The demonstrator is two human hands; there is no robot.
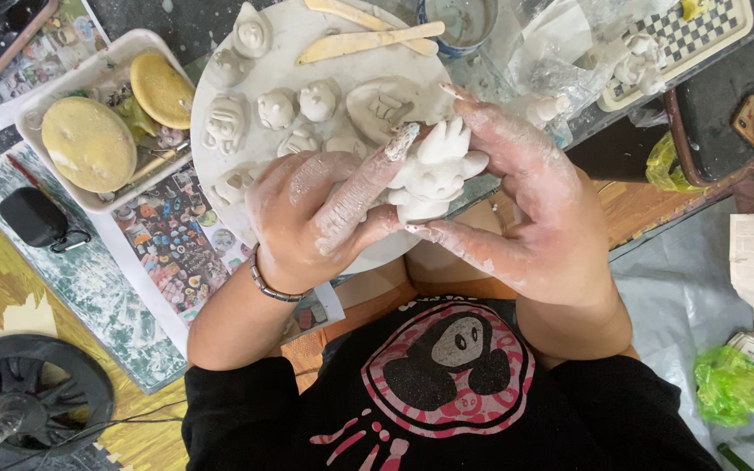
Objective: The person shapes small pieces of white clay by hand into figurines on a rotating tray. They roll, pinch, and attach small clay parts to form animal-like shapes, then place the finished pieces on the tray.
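1. Centrally, the left hand (307,218) and right hand (525,209) jointly hold a white clay figurine (434,174), each grip grasping it.
2. Behind, upper centre: round white board (307,52) carrying small clay figures (277,109).

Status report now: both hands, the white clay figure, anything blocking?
Left hand and right hand: both in grip on the small white clay animal figure, held above the round white board of clay pieces. Nothing blocking.
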